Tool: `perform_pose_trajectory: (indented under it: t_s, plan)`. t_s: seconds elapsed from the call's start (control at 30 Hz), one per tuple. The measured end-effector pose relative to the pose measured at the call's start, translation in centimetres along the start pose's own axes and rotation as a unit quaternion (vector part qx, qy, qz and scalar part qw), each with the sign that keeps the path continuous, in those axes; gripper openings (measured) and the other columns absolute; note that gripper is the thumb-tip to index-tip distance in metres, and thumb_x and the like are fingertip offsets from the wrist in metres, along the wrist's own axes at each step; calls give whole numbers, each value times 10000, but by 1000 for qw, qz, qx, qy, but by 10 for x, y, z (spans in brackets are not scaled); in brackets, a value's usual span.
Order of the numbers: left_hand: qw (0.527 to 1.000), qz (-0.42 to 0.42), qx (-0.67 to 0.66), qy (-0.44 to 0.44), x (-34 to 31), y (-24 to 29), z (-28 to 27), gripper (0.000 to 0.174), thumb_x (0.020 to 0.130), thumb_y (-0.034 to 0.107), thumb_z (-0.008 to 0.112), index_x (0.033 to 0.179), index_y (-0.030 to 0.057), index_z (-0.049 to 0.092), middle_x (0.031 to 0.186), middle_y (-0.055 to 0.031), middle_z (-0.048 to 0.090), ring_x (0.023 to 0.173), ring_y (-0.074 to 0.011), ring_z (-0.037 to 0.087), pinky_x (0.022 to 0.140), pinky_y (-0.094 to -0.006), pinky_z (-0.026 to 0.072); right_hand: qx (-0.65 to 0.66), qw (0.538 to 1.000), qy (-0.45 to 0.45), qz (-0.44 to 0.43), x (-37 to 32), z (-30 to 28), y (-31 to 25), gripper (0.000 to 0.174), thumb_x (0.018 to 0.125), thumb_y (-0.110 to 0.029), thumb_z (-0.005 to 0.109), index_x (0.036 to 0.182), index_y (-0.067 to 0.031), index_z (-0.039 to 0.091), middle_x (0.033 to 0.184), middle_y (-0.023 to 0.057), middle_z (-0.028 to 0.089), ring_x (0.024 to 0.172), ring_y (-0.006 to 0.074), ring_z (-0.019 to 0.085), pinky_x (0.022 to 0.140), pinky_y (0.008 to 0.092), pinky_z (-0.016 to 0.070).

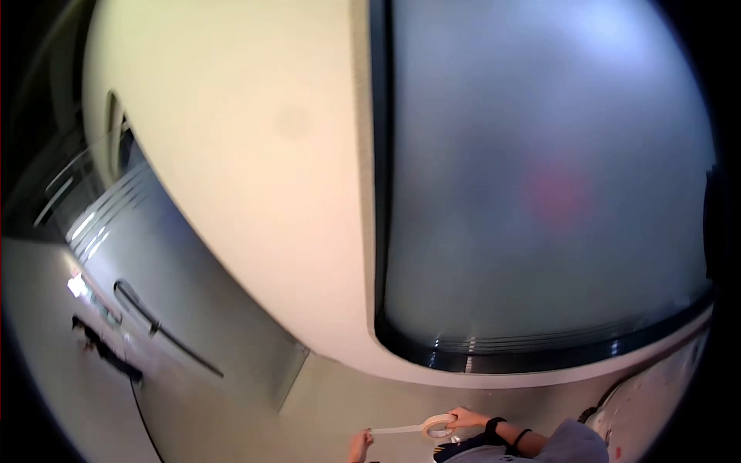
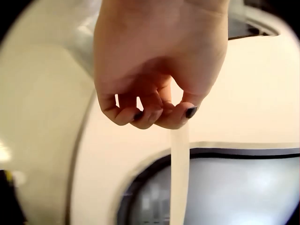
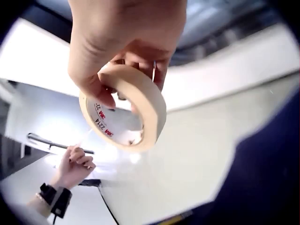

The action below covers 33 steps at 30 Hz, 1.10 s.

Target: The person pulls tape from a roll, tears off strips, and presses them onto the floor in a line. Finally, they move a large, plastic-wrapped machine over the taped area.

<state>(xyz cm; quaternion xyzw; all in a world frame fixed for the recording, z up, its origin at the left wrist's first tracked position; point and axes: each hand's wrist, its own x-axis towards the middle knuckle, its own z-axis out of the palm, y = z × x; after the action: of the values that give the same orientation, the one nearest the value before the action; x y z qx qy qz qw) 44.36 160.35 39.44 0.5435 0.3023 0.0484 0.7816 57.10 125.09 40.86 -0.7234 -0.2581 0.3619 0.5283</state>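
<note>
A roll of masking tape (image 1: 429, 434), cream with printing inside its core, is in my right hand (image 1: 467, 418). In the right wrist view the thumb of that hand (image 3: 124, 33) goes inside the core of the tape roll (image 3: 157, 105) and its fingers lie behind the ring. My left hand (image 1: 360, 446) pinches the free end of a pulled-out tape strip (image 1: 397, 430), which stretches between both hands. In the left wrist view the strip (image 2: 179, 173) runs down from the thumb and forefinger of the left hand (image 2: 159, 61).
A large cream panel (image 1: 255, 154) rises ahead, with a dark-framed frosted window (image 1: 540, 255) on its right. To the left is a grey door (image 1: 208, 309) with a long handle (image 1: 158, 328). A pale floor (image 1: 347, 386) lies below the panel.
</note>
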Motion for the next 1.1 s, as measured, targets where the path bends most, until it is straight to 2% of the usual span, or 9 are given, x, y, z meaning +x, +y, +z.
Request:
perform_pose_trajectory:
  t_s: [0.03,0.1,0.13,0.2,0.33,0.57,0.7,0.87,1.1]
  plan:
    - [1000,-1,-15,22,-33,-20,7,393,874,253,523,530,64,509,485,27,428,483,-104,435,492,-278,373,-13,1000,-26,-4,7,6,41,381,723,-289,680,939,21,632,769,90,634,685,172,560,646,325,444]
    - [904,-306,297,-38,-105,-37,20,469,836,397,598,1086,1,599,976,-57,607,836,-187,565,692,-312,477,-107,981,-149,63,2,2,78,410,712,-317,679,939,21,633,777,97,635,685,191,567,646,329,447]
    - [887,-312,332,-80,-114,-57,22,449,837,397,593,1057,5,603,945,-54,602,815,-183,561,681,-310,473,-198,943,-236,126,4,-2,87,440,700,-345,679,939,21,634,786,103,636,685,210,573,647,333,450]
    - [921,-226,305,-84,-131,-84,32,415,838,397,584,998,15,609,883,-47,591,773,-173,555,658,-306,466,-184,941,-184,218,3,-4,80,476,692,-400,679,959,-8,645,788,102,633,675,227,575,633,341,460]
    - [946,-135,293,-30,-156,-114,32,369,842,397,565,879,34,622,758,-33,569,688,-155,542,614,-299,451,-77,963,-207,154,12,3,82,399,676,-331,695,967,-59,669,782,79,633,671,202,581,593,334,465]
    - [944,4,320,76,-157,-139,3,389,847,397,532,673,68,644,540,-9,532,540,-122,519,535,-286,425,-281,915,-245,157,32,28,109,452,642,-282,707,1048,-91,648,911,115,663,841,265,611,730,371,466]
    - [936,-55,336,93,-122,-134,-15,398,809,446,554,690,88,682,532,-16,568,530,-130,550,541,-302,448,-225,934,-240,141,30,23,92,423,665,-313,677,1022,-88,642,977,115,658,897,258,607,766,363,464]
    - [859,25,507,68,-83,-108,-6,316,768,407,580,732,113,691,639,-95,640,617,-249,623,587,-365,485,-190,976,-101,-24,50,0,136,336,708,-318,636,940,-76,660,918,97,671,839,232,616,753,333,470]
    - [714,68,696,0,-81,-90,13,291,774,397,564,780,128,675,761,-109,658,759,-313,630,722,-439,479,22,974,40,223,25,-40,134,210,831,-174,548,894,6,636,811,147,666,681,225,654,590,336,515]
